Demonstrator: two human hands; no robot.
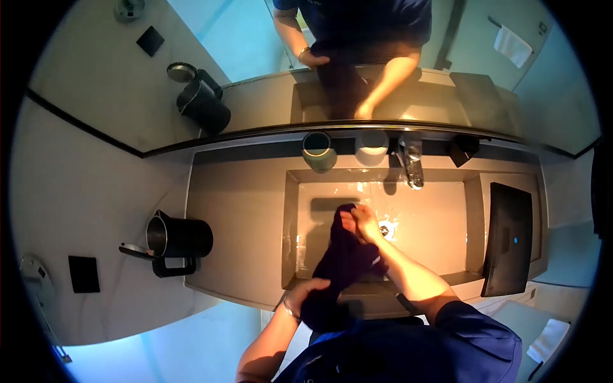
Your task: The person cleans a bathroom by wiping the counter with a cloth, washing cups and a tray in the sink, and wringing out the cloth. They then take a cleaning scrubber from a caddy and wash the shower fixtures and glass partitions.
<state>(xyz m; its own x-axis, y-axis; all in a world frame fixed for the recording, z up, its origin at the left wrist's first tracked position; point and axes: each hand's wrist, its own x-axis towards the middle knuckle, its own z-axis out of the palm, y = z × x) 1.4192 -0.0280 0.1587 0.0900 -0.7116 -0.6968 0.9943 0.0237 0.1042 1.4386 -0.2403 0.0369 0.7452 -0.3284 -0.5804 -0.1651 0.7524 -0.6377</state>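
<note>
A dark purple cloth [345,255], perhaps a garment, hangs bunched between my two hands over the front of the sink [434,210]. My left hand [306,295] is closed around its lower end near the sink's front edge, with the thumb on top. Further in, above the basin, the fingers of my right hand [361,223] grip its upper end. The metal drain [385,230] lies just right of that hand. Folds hide parts of the fingers, and I cannot tell what kind of garment it is.
Behind the basin stand a green cup [318,153], a white cup [371,148], the chrome faucet [412,165] and a small black box [464,150]. An open black kettle [180,236] is at left, and a black laptop-like panel [509,239] at right. A mirror [255,96] rises behind.
</note>
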